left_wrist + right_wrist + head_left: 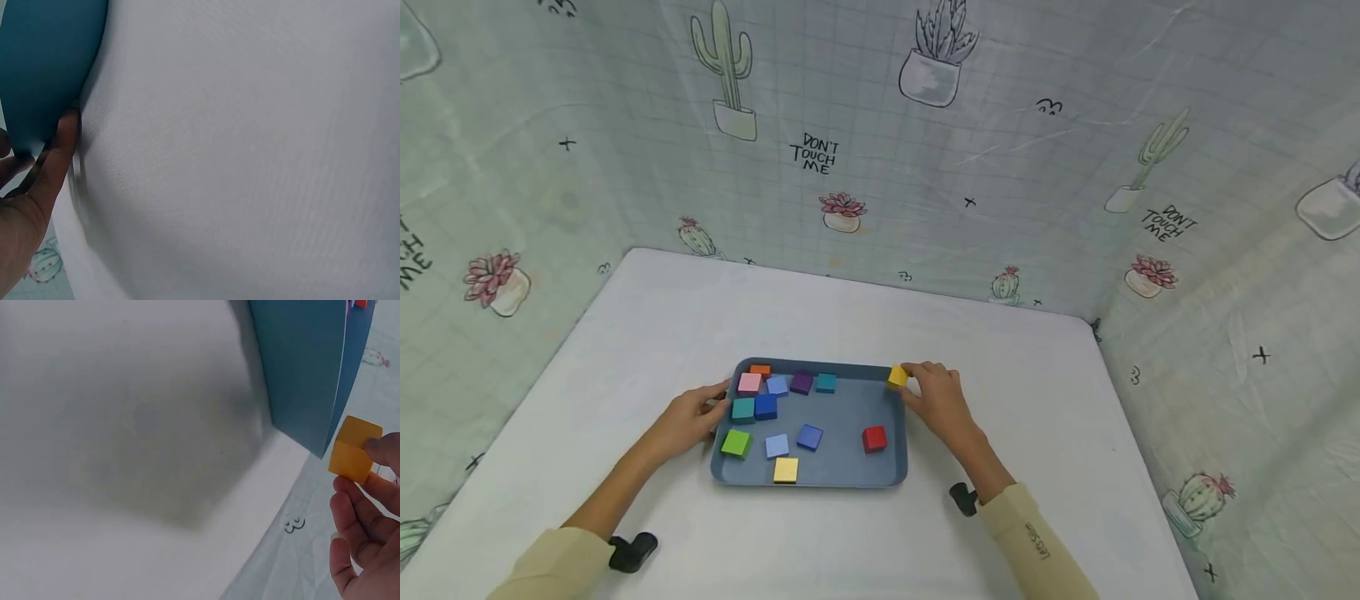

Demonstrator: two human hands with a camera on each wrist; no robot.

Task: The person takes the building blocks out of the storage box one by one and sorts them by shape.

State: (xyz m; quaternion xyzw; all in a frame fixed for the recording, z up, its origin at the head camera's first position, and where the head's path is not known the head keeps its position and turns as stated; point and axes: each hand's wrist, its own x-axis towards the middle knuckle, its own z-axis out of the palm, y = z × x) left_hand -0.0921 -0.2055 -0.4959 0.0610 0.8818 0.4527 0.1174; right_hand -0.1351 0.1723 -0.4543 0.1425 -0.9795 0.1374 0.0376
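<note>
My right hand pinches a yellow block between thumb and fingers at the tray's far right corner. The right wrist view shows this yellow block held beside the tray's outer wall, above the table. At the tray's left side, my left hand holds the blue-grey tray by its edge. In the left wrist view its thumb touches the tray wall, and the other fingers are partly hidden. A red block lies in the tray's right part.
Several blocks lie in the tray's left half, among them a green block, a pale yellow block, a purple block and a pink block. The tray stands on a white table, before a cactus-printed cloth.
</note>
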